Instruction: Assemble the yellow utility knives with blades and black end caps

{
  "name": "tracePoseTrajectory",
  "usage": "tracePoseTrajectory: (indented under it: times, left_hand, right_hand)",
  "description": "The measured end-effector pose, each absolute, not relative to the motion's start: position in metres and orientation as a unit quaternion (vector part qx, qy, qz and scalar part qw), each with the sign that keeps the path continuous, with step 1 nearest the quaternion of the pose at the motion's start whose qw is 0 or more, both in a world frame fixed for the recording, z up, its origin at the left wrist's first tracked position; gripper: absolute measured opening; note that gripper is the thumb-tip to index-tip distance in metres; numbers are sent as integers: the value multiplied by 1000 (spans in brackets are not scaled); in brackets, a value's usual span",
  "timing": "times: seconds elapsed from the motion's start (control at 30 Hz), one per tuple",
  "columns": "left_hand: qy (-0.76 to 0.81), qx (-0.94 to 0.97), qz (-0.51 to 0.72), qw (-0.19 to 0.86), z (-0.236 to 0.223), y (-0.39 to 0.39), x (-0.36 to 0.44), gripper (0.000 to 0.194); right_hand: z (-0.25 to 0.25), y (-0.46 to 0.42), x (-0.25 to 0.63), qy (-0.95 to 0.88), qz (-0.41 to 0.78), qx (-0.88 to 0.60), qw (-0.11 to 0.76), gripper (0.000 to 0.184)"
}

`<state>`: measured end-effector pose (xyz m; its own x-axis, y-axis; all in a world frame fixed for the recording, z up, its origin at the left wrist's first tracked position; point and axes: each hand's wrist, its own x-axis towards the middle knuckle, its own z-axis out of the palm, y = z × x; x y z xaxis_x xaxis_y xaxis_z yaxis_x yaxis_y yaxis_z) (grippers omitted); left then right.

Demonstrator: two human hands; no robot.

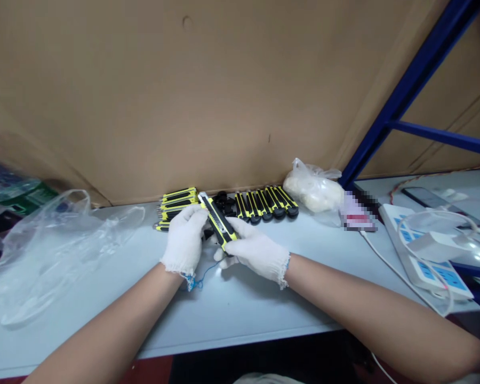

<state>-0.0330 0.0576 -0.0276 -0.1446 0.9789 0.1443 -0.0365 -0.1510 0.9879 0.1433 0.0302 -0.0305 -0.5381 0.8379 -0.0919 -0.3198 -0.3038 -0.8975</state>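
Both my hands wear white knit gloves and meet over the table. My left hand (184, 240) grips the upper part of a yellow-and-black utility knife (218, 221), and my right hand (256, 256) holds its lower end. Just beyond them, a row of similar knives (266, 205) lies side by side. A stack of more knives (178, 205) lies partly behind my left hand. Small black parts (223, 202) sit between these groups, partly hidden by the held knife.
A pale table (240, 314) stands against a cardboard wall (184, 96). A clear plastic bag (52, 250) lies at left, and a white-filled bag (312, 186) at back right. Further right are a blurred packet (358, 212), a power strip (424, 250), a phone (444, 207) and a blue shelf frame (408, 96).
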Motion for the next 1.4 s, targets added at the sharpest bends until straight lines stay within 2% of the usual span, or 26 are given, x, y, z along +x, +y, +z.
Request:
tracePoseTrajectory:
  times: [0.07,0.23,0.33,0.4,0.5,0.53,0.77,0.9,0.97,1.07,1.27,1.4]
  left_hand:
    - [480,483,591,434,-28,62,-36,20]
    - [474,514,572,429,-29,58,-33,27]
    - [481,547,553,405,-27,50,-28,30]
    - [483,561,541,400,-24,45,-26,29]
    - [489,579,528,383,-19,43,-27,27]
    - [493,590,518,374,-17,43,-27,26]
    - [482,643,448,392,-13,40,-27,33]
    - [487,660,440,364,-14,39,-25,33]
    - [488,673,432,350,-14,40,-25,29]
    - [494,685,414,339,-14,43,-26,22]
    - [466,691,410,371,-14,38,-23,22]
    - [457,688,413,383,-14,35,-22,20]
  right_hand:
    - [-27,29,143,-483,734,-288,382,53]
    - [-20,28,146,-501,673,-359,409,9]
    - [-21,29,148,-487,669,-392,403,16]
    - [-22,29,149,-478,684,-357,420,20]
    - [-21,28,150,-482,690,-296,451,41]
    - [-20,28,150,-486,690,-290,452,43]
    - [-22,29,147,-488,668,-362,430,12]
    - [-22,32,149,-493,656,-391,416,22]
    - [-22,31,148,-488,649,-388,435,20]
    - [-22,30,145,-465,662,-382,447,29]
    - [-21,30,145,-472,657,-390,439,10]
    - [-22,32,148,-476,654,-394,436,19]
